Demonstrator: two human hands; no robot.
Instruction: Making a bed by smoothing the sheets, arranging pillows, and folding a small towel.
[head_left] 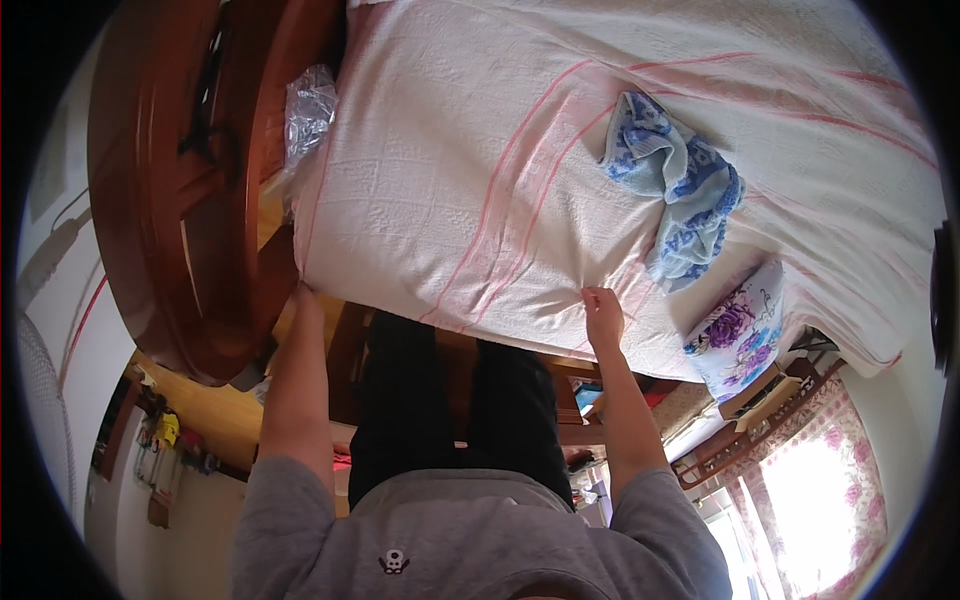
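Note:
A white sheet with pink stripes (420, 170) is spread over the bed in front of me. My right hand (603, 312) pinches the sheet a little in from its near edge, and creases fan out from the fingers. At the sheet's near left corner, beside the wooden headboard, my left hand (307, 294) is closed on the corner cloth; its fingertips are small and partly hidden. A crumpled blue and white towel (675, 180) lies on the sheet beyond my right hand. To the right of that hand sits a white item with purple flowers (740, 325), perhaps a folded cloth or pillow.
The dark reddish wooden headboard (150, 190) stands along the left. Clear crinkled plastic (310, 112) is wedged between it and the bed. An open cardboard box (765, 398) sits at the lower right, near a bright window with a flowered curtain (850, 450).

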